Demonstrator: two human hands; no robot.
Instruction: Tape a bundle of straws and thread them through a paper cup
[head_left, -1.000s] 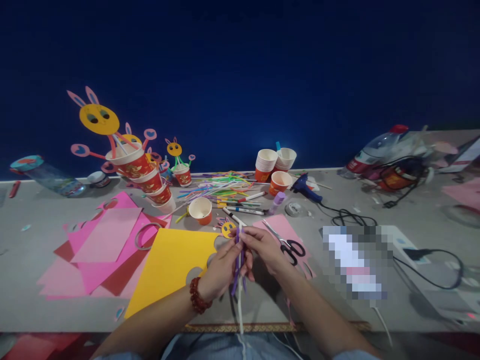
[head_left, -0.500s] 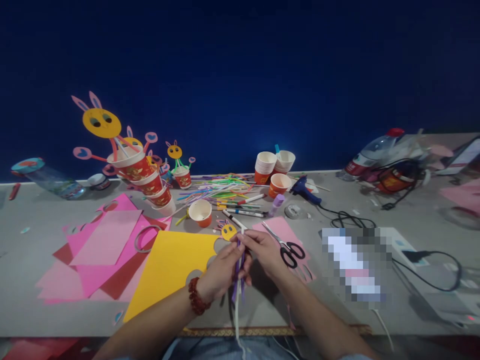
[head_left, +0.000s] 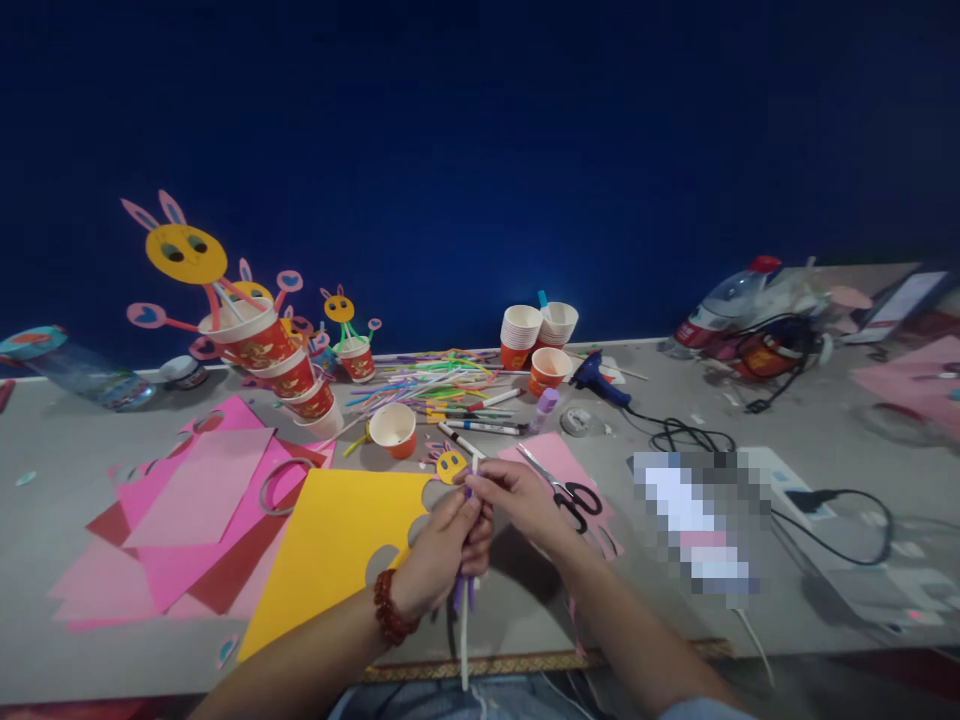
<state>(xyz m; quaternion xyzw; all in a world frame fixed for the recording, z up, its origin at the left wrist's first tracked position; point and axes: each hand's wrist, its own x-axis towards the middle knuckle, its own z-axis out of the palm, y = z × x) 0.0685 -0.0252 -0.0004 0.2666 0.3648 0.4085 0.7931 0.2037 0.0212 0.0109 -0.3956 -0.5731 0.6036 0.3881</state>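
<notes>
A: How are the two hands sitting?
B: Close together, over the front of the table [head_left: 300, 672]. The left arm slants up from the bottom left, and the right arm slants up from the bottom right.
A: What is the left hand [head_left: 442, 545] doing?
B: Its fingers are curled tight around some purple strips [head_left: 460, 596] and a white stick [head_left: 464, 645]. There is a brown-red bead bracelet [head_left: 394, 608] on that wrist.
A: And the right hand [head_left: 517, 495]?
B: It is bent inward. The thumb and a finger pinch near the top of the white stick, where a bit of purple shows too.
A: So where is the stick?
B: It stands between the hands. The tip pokes out above the fingers, and the other end hangs down past the near edge of the table. The purple ends hang beside it.
A: Can you read any words?
B: The bottle with the red cap [head_left: 720, 305] has a red label with pale marks, but they are too blurry. The white marker [head_left: 480, 427] has tiny print that I can't read. The red cups [head_left: 262, 345] have gold pictures.
A: What is near the hands?
B: Yellow paper [head_left: 330, 550] on the left, black-handled scissors [head_left: 581, 498] on the right, and a little yellow bunny face [head_left: 450, 465] just past the fingers.
</notes>
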